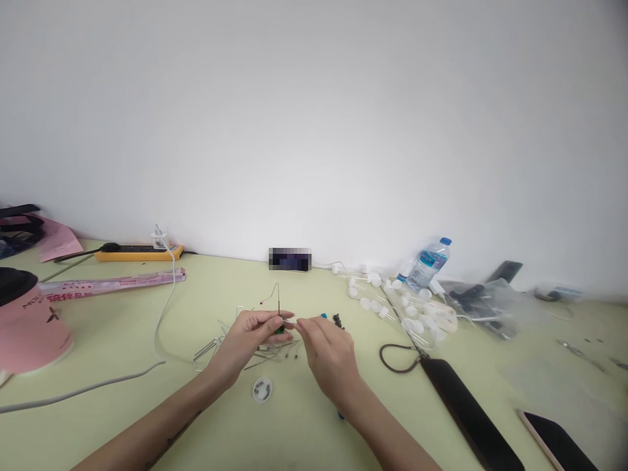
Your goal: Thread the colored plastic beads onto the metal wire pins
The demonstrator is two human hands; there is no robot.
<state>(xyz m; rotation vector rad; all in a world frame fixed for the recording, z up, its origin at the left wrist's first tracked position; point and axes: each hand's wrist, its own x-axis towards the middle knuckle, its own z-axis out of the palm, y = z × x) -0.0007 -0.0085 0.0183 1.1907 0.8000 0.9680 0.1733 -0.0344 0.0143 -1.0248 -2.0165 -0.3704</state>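
- The left hand [250, 337] pinches a small green piece [279, 329] above the middle of the pale green table [122, 418]; a thin wire [278, 297] rises straight up from it.
- The right hand [326, 353] meets it from the right, fingertips pressed together; whatever they grip is too small to tell.
- A small round white container [262, 390] lies just nearer.
- Dark beads [337, 320] sit just beyond the right hand.
- A water bottle [429, 261] stands far right.

Over a pale green desk [122, 418], the left hand [248, 340] pinched a small green part [279, 329]. The right hand [326, 353] hovered just beside it.
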